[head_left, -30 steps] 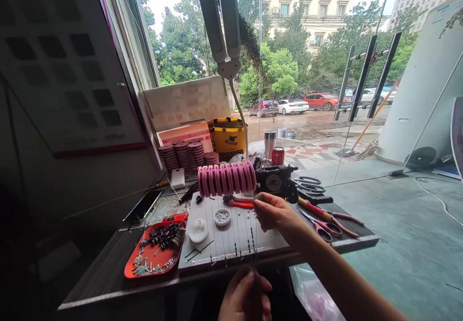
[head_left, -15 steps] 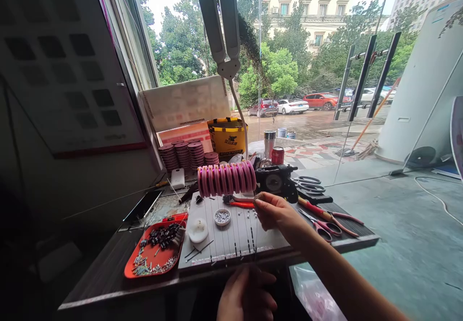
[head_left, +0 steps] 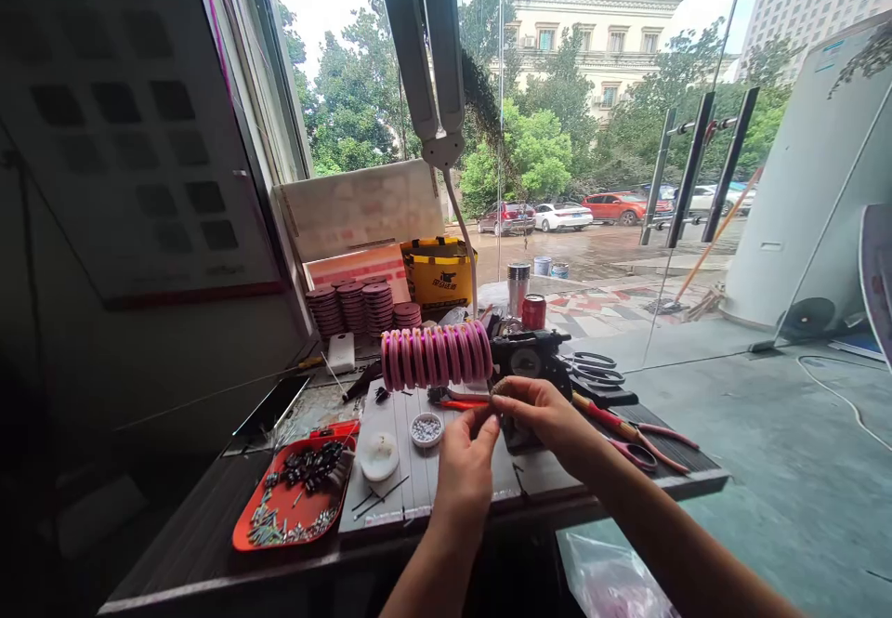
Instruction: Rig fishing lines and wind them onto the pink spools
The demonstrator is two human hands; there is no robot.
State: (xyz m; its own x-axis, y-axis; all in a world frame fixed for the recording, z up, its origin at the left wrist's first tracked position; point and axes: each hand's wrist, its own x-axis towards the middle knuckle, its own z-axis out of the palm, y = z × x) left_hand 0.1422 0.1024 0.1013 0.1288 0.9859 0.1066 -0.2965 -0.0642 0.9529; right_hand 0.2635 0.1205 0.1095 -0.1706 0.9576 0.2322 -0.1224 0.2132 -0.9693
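My right hand (head_left: 547,418) hovers over the white grooved board (head_left: 411,474), thumb and forefinger pinched on a small brownish piece at the end of a thin line. My left hand (head_left: 464,474) is raised beside it, its fingertips closed on the same line just under the right hand's pinch. The line itself is too fine to trace. Both hands sit just in front of a row of pink spools (head_left: 436,356) and a black device (head_left: 526,358).
An orange tray (head_left: 293,511) of small dark and metal parts lies at the left. A small dish of beads (head_left: 426,428) and a white round lid (head_left: 380,455) sit on the board. Scissors and pliers (head_left: 631,446) lie at the right. Stacked pink spools (head_left: 355,307), a yellow bag (head_left: 439,274) and a red can (head_left: 533,311) stand behind.
My left hand has risen from below the table edge up to the right hand. The right hand has stayed near the spools. The view has tilted slightly.
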